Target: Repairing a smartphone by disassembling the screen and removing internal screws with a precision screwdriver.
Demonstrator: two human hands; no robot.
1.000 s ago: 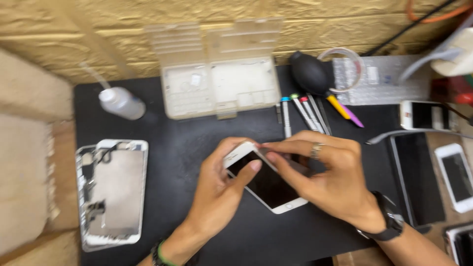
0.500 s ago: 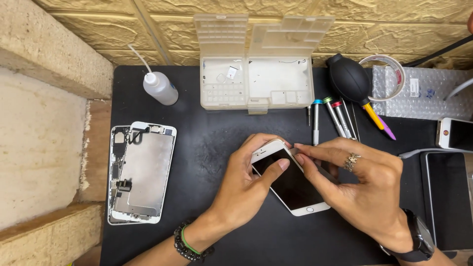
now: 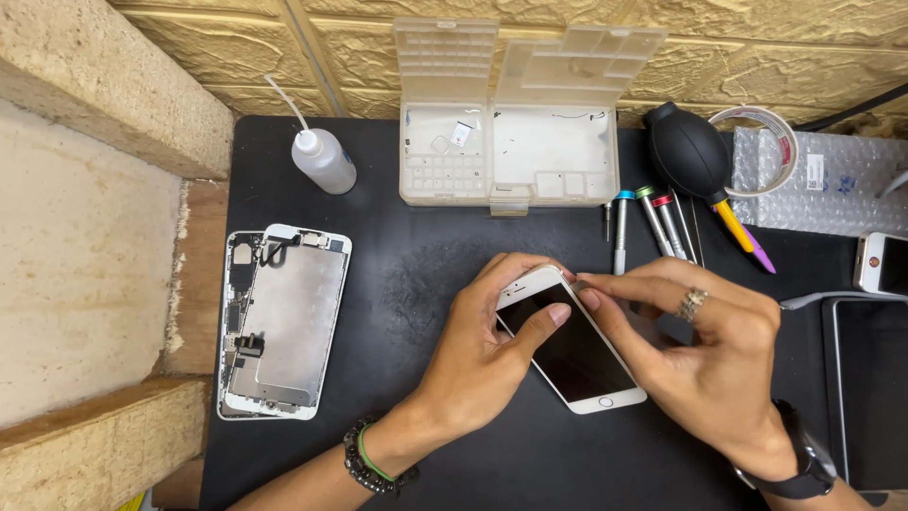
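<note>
Two bare hands close on a white smartphone (image 3: 567, 345) lying screen-up and slightly askew on a black mat (image 3: 426, 284) that covers the counter, near the middle of the scene. The left hand (image 3: 482, 355), with beaded bracelets at the wrist, cups the phone's left edge, thumb pressed on the dark glass and fingers curled around the far corner. The right hand (image 3: 705, 364), wearing a ring and a dark wristwatch, grips from the right, its thumb and forefinger pinched narrowly at the phone's far edge; whether they hold anything small there cannot be told.

To the left on the mat lies a detached phone screen assembly (image 3: 284, 322), its metal back plate and cables facing up, well apart from the hands. At the far edge stands an open clear plastic parts box (image 3: 511, 156) with its lids tipped back against the yellow brick-pattern wall (image 3: 757, 47). A small squeeze bottle (image 3: 322, 161) with a thin nozzle sits to the left of the box. To the right of it rest a black rubber air blower (image 3: 688, 151), a roll of tape (image 3: 761, 151) and a sheet of bubble wrap (image 3: 842, 185). Several screwdrivers (image 3: 653, 222) with coloured caps lie just beyond the hands. Another phone (image 3: 884, 263) shows at the right edge.
</note>
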